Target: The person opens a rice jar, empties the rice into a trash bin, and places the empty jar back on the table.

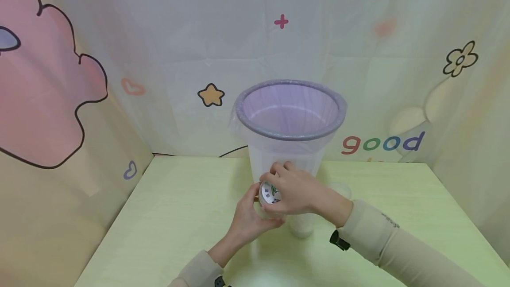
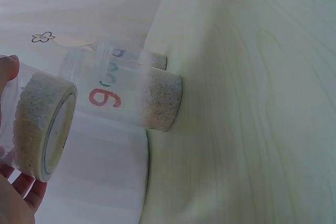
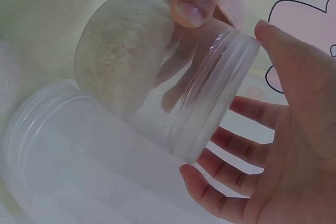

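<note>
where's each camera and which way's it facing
Head: worn on the head, facing forward and down at a clear, round plastic jar; left hand and right hand show.
Left wrist: on that wrist, facing the jar's base; left hand partly shows.
Right wrist: on that wrist, facing the jar's side; both hands show.
Both wrist views share the jar and left hand.

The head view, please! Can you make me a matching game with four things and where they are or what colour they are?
Things:
1. Bin
2. Left hand
3. Star
4. Right hand

Places and colours:
A. At the lid of the held jar
B. Purple inside
C. Round the body of the held jar
D. Yellow-orange, on the backdrop

Pairs: 1-B, 2-C, 3-D, 4-A
</note>
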The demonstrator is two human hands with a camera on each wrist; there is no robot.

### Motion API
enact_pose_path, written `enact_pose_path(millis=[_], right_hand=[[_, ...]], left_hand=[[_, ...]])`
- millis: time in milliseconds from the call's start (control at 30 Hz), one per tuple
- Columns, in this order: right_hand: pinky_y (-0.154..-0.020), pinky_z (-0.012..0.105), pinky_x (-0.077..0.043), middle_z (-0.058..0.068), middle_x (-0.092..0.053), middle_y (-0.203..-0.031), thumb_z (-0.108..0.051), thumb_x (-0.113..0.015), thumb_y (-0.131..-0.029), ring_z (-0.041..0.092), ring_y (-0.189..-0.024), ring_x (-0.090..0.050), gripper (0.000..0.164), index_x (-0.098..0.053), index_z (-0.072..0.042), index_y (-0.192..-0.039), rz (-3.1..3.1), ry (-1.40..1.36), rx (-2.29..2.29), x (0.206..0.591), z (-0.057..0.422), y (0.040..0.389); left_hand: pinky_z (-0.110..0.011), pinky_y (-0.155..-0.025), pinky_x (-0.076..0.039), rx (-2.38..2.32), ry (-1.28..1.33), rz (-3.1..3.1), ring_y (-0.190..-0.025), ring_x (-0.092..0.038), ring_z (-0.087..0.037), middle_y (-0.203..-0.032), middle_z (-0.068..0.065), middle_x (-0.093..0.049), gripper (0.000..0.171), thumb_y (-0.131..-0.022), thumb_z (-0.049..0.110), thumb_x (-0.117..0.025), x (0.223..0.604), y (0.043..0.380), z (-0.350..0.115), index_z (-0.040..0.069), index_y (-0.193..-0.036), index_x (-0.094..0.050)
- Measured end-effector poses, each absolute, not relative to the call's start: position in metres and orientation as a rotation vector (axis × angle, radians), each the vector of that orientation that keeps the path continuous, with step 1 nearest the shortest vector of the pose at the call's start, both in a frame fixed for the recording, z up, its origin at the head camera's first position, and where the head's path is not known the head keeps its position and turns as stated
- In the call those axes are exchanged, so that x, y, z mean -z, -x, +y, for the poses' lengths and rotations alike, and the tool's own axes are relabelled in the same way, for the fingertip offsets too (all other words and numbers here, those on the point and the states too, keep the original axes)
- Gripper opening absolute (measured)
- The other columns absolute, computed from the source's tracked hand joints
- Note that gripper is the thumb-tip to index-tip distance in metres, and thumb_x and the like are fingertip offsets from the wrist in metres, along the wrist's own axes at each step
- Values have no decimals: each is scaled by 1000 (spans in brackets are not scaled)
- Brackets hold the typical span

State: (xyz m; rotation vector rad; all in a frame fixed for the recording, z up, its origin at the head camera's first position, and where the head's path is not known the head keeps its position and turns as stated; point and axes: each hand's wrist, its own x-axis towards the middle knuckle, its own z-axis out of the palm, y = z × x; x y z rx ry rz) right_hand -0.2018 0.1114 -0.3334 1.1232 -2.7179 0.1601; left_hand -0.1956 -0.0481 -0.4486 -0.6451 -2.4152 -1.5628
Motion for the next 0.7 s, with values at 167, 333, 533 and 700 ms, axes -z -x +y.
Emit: enact_pose_path(millis=[167, 333, 533, 700], right_hand=[[-60, 25, -43, 0, -52, -105, -47, -66, -75, 17, -89, -47, 46, -58, -22, -112, -2718, -1208, -180, 331, 112, 202], [-67, 30, -47, 2, -51, -119, -42, -66, -76, 22, -102, -48, 47, -56, -22, -118, -2737, -1288, -179, 328, 113, 203], [-75, 37, -49, 3, -51, -125, -38, -66, -79, 25, -111, -48, 49, -53, -21, -123, -2717, -1369, -178, 328, 114, 203], [-78, 38, -48, 4, -50, -128, -34, -66, -80, 25, -112, -48, 52, -51, -20, -128, -2694, -1422, -181, 329, 117, 202]], left_hand=[[-30, -81, -46, 1552, 639, -2419, -101, -51, -9, -115, 16, -53, 85, -60, 35, -85, 449, 196, -49, 27, -132, -40], [-31, -82, -45, 1532, 621, -2426, -100, -50, -9, -113, 15, -53, 85, -60, 37, -84, 450, 195, -50, 27, -131, -40], [-32, -82, -44, 1536, 585, -2429, -98, -50, -10, -108, 14, -54, 82, -59, 36, -84, 450, 194, -52, 26, -129, -41], [-40, -82, -46, 1537, 611, -2404, -99, -50, -12, -112, 12, -54, 81, -60, 35, -84, 451, 195, -53, 26, -129, -41]])
